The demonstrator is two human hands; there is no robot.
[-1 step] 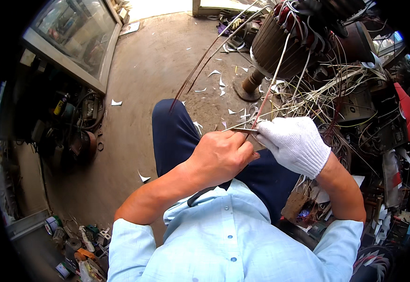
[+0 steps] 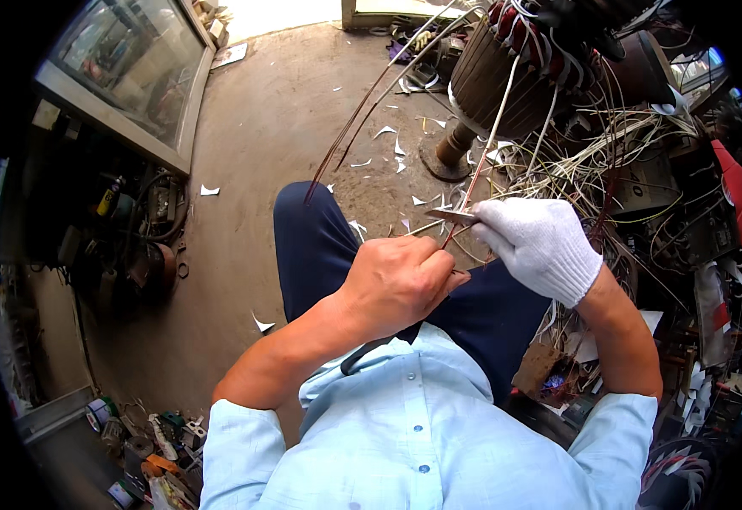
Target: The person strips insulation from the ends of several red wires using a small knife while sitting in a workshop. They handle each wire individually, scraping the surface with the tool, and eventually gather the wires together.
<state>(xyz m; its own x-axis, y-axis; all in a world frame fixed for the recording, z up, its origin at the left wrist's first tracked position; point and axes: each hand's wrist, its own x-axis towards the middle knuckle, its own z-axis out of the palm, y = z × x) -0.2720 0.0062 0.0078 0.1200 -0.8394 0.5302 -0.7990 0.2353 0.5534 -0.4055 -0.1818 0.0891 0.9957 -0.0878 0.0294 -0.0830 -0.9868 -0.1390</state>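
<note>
My bare left hand (image 2: 396, 285) is closed on the lower end of a wire, its thumb and forefinger pinching in front of my lap. That wire (image 2: 480, 166) is pale along its upper stretch and reddish near my hands, and runs up to a large dark cylindrical wound motor part (image 2: 486, 81) at the upper right. In a white knit glove, my right hand (image 2: 541, 246) grips a small knife; its thin metal blade (image 2: 449, 216) points left and crosses the wire just above my left hand. The glove hides the handle.
A heap of loose pale wires (image 2: 626, 157) lies at the right. White scraps (image 2: 401, 146) are scattered over the brown floor (image 2: 252, 136). A glass-paned door (image 2: 124, 68) stands at the upper left, dark machine parts (image 2: 154, 263) below it. Small tools and tins (image 2: 146, 450) crowd the lower left.
My right hand has risen slightly along the wire, away from my left hand. More of the blade shows, now tilted. My left hand has barely moved and keeps its pinch.
</note>
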